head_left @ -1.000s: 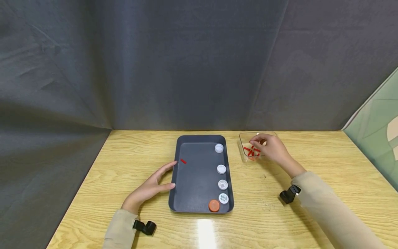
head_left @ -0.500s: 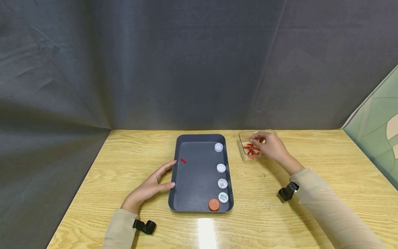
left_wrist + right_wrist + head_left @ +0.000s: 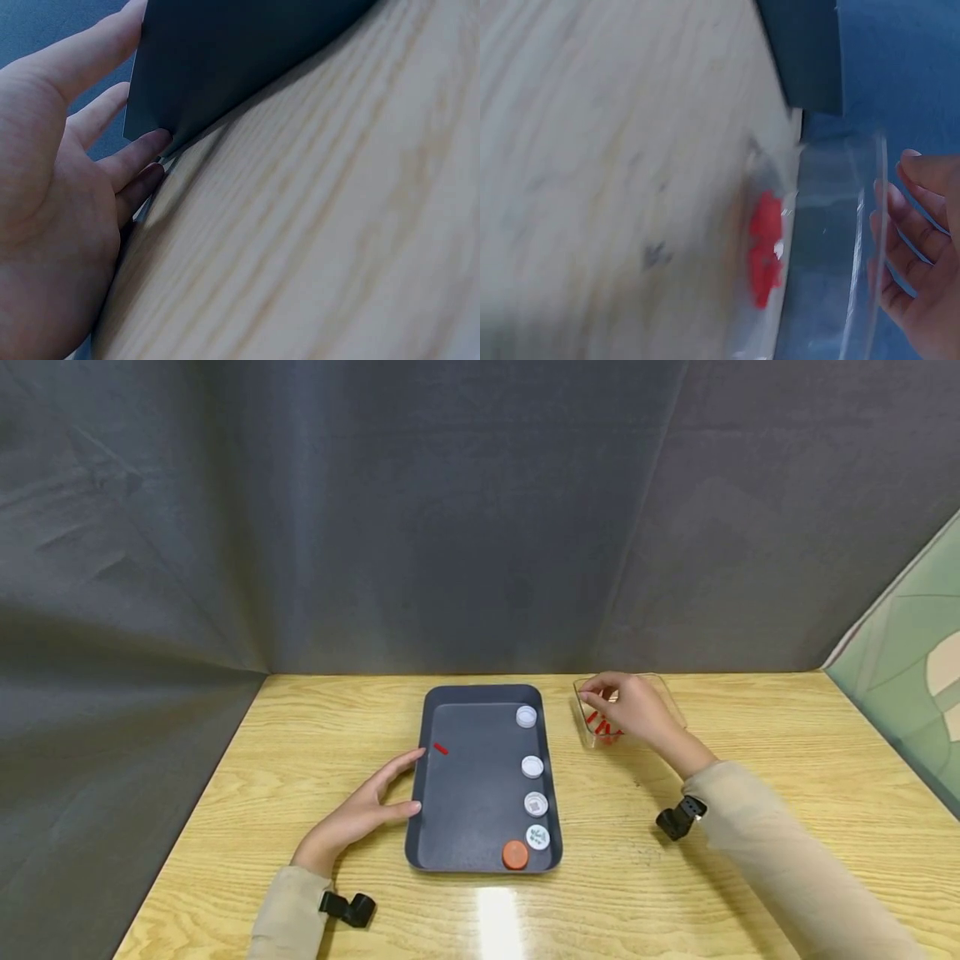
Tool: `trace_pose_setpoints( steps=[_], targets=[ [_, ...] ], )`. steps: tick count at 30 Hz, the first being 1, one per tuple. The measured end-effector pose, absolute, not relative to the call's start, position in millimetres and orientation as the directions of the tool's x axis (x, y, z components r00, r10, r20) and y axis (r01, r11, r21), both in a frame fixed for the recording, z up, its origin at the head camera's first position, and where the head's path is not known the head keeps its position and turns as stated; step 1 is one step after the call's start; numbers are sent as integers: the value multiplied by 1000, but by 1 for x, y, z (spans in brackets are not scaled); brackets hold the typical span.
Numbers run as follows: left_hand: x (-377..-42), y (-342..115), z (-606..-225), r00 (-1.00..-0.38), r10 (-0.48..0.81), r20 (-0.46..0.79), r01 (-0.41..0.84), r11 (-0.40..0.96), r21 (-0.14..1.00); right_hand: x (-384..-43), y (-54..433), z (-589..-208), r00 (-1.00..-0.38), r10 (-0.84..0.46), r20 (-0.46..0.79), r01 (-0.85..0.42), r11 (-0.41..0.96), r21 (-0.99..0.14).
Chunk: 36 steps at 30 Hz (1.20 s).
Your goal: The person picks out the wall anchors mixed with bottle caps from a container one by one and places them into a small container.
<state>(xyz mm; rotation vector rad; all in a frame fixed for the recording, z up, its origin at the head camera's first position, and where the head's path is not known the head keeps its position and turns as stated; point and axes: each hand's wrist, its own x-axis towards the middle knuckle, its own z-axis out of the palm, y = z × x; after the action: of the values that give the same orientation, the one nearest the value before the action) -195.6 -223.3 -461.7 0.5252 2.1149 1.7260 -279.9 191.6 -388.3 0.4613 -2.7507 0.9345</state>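
My left hand lies beside the left edge of the dark grey tray, thumb and a finger spread and touching its rim. The left wrist view shows its fingertips at the tray's side wall. Over the clear box my right hand is raised, thumb and forefinger close together near the box's left rim. Whether anything is between those fingertips is not visible. Red short sticks lie in the box, partly covered by the hand; another red stick lies on the tray's left side.
Along the tray's right side are white round caps, a cap with a green pattern and an orange cap. Tray and box stand on a wooden table. Dark cloth hangs behind it.
My right hand has moved left over the box, its fingertips coming to the left rim. Some sticks in the box have shifted or are now covered. The left hand and tray stay put.
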Motion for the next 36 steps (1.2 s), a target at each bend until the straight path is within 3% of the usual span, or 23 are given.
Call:
trace_pose_setpoints(
  steps=[23, 36],
  targets=[
    [-194, -224, -464, -860, 511, -5, 95, 168, 981, -281, 107, -372, -863, -416, 286, -503, 655, -564],
    [-195, -225, -465, -861, 508, -8, 92, 172, 981, -282, 63, -373, -815, -540, 208, -526, 543, -654]
  ],
)
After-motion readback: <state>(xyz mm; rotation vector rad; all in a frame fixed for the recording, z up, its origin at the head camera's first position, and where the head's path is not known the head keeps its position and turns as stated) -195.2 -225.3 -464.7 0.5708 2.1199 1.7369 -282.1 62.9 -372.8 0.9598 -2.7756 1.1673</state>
